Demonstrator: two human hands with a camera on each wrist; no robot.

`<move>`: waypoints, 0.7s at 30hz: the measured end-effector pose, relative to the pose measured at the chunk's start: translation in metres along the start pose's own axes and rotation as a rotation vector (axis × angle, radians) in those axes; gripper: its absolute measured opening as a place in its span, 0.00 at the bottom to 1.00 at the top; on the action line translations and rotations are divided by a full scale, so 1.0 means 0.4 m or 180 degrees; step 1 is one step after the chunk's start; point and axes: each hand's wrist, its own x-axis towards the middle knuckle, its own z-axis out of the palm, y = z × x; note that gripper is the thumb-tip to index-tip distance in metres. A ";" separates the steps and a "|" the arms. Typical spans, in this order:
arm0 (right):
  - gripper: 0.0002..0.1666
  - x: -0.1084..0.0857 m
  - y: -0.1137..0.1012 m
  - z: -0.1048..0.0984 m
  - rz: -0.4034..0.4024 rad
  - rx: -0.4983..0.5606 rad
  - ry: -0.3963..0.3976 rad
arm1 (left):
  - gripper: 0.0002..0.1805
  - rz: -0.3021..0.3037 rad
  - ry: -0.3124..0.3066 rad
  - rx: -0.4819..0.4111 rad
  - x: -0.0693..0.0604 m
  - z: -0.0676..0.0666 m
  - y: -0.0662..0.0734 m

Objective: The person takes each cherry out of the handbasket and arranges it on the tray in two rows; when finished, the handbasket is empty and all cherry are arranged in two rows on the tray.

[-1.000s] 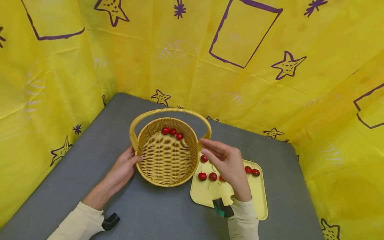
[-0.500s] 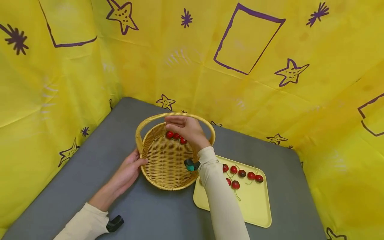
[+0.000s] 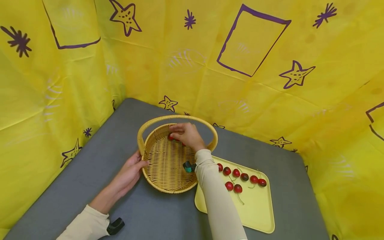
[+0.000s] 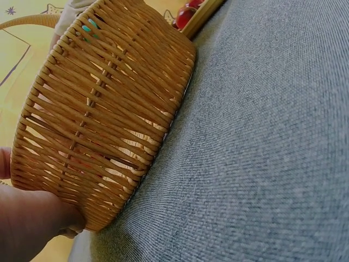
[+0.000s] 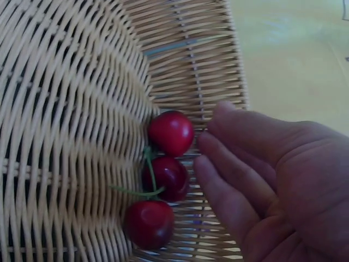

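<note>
A round woven basket (image 3: 168, 170) with an arched handle stands on the grey table. My left hand (image 3: 129, 171) grips its left rim, the thumb inside; in the left wrist view the hand (image 4: 35, 218) appears at the basket's lower left. My right hand (image 3: 189, 137) reaches under the handle into the far side of the basket. Three red cherries lie there in a row against the wall, and its fingertips are close to the top cherry (image 5: 172, 132) in the right wrist view. Nothing shows between those fingers. From the head, this hand partly hides the cherries.
Right of the basket is a pale yellow tray (image 3: 258, 216) with several cherries (image 3: 238, 188) with stems on it; the right sleeve (image 3: 220, 196) covers its left part. A yellow patterned cloth (image 3: 195, 83) rises behind the table.
My right hand has moved left from above the tray to over the basket, then down among its cherries. The left hand keeps its grip on the rim. The head view has shifted slightly.
</note>
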 end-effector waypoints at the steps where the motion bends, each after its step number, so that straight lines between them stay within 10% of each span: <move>1: 0.19 0.000 0.003 0.002 -0.0001 -0.0035 -0.0010 | 0.42 -0.0007 -0.0001 -0.0004 0.000 0.001 0.000; 21: 0.16 -0.016 0.004 0.002 0.0125 -0.0151 -0.0120 | 0.43 0.0029 -0.0049 -0.0017 0.006 0.000 -0.008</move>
